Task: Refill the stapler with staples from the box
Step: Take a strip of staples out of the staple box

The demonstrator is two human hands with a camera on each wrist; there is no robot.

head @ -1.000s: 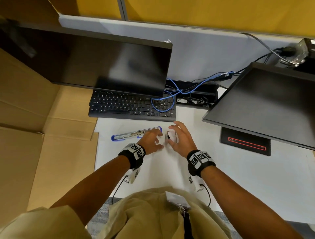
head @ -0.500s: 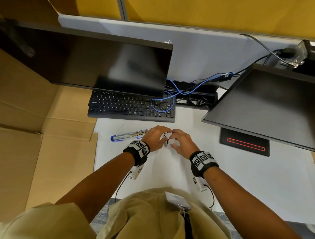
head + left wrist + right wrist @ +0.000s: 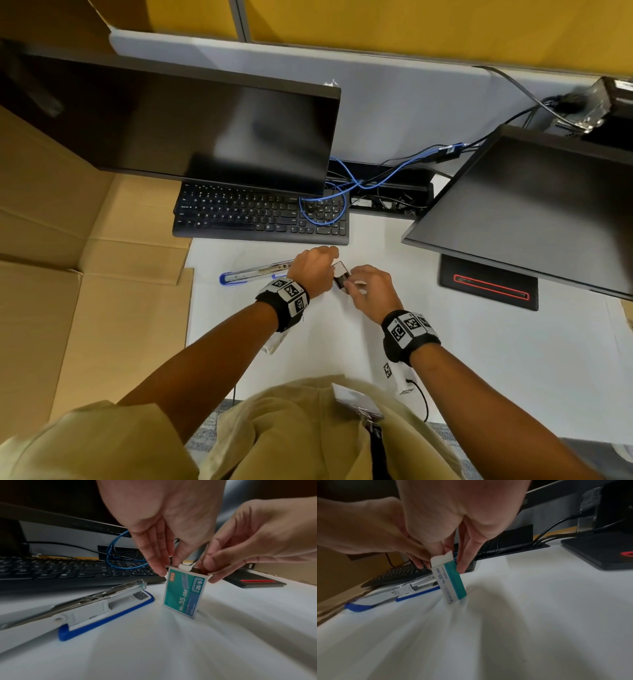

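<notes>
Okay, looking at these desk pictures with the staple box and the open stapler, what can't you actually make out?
- Staples inside the staple box: left wrist view, the right hand covers the open top.
- Stapler front end: head view, hidden behind the left hand.
- Small print on the box: right wrist view, blurred.
- Whether the stapler's channel holds staples: too blurred in both wrist views.

White desk [image 3: 513,359]: stapler [image 3: 82,608], staple box [image 3: 184,593], keyboard [image 3: 260,216].
</notes>
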